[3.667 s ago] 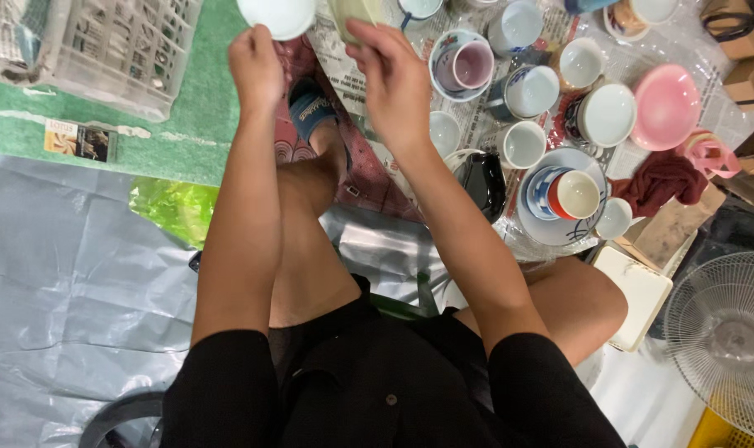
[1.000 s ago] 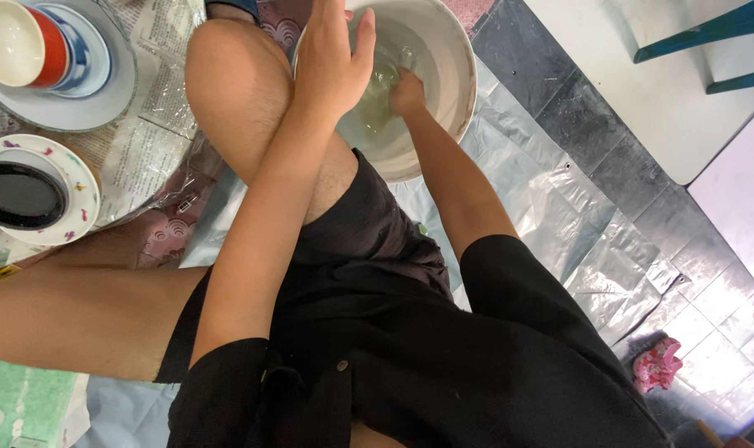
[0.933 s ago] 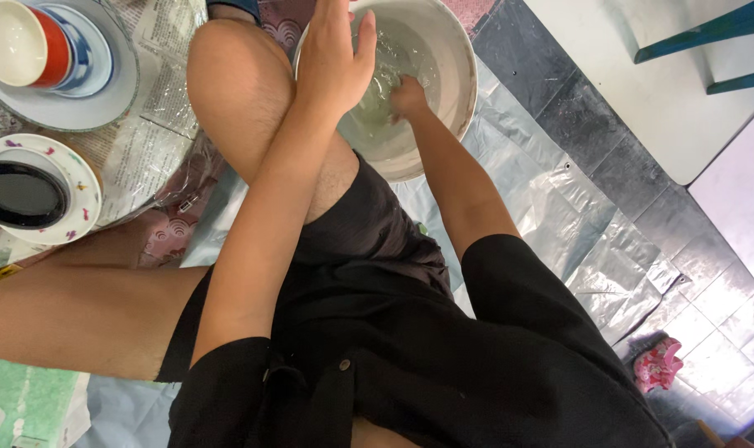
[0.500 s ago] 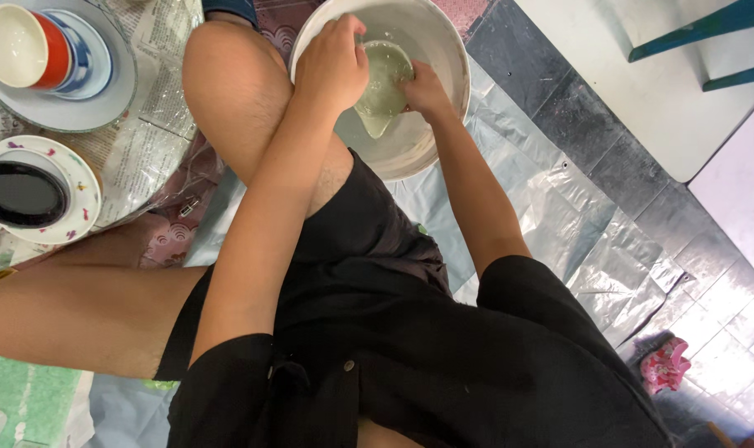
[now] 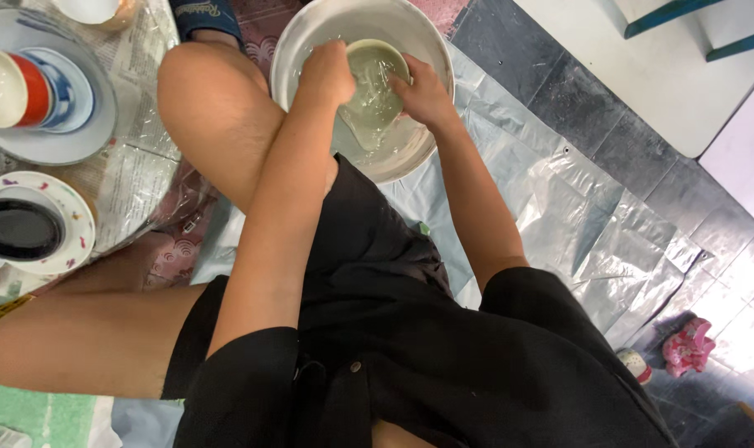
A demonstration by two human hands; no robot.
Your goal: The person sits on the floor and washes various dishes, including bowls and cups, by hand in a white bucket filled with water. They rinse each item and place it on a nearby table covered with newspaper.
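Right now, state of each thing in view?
small bowl: tilted in the basin, wet
basin: upright on the foil sheet, holding water
left hand: grip on the small bowl
right hand: on the bowl's rim
red-banded cup: upright, stacked on plates

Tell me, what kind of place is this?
Probably a floor spot for washing dishes by hand: both hands hold a pale bowl inside a water-filled basin, with stacked cups and saucers on a plastic sheet.

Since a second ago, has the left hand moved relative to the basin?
Yes. The left hand came down from above the basin's left rim into it, now gripping the pale bowl with the right hand.
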